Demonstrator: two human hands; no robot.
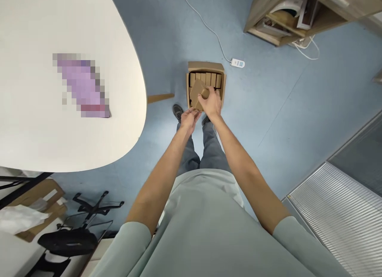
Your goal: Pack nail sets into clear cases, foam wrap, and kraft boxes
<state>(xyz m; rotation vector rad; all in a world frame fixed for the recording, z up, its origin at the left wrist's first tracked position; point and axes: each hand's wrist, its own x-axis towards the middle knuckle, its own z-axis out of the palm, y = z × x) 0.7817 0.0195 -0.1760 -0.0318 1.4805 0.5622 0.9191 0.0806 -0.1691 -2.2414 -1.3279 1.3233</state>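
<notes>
On the floor by my feet stands an open cardboard carton (223, 94), with several small brown boxes (208, 79) packed upright in a row along its far side. Tilted above the carton's near part is another small cardboard box (196, 90). My right hand (213, 106) grips this box from the right, thumb on one side and fingers over its upper edge. At the box's lower end, my left hand (190, 119) has its fingers closed against it, close to the carton's near rim. The hands hide part of the carton's contents.
A white rounded table (125, 121) fills the upper left, a blurred purple item (85, 86) on it. Beyond the carton a white power strip (237, 63) lies on the blue floor with its cord. A wooden shelf (262, 35) stands upper right; a black chair base (95, 207) is lower left.
</notes>
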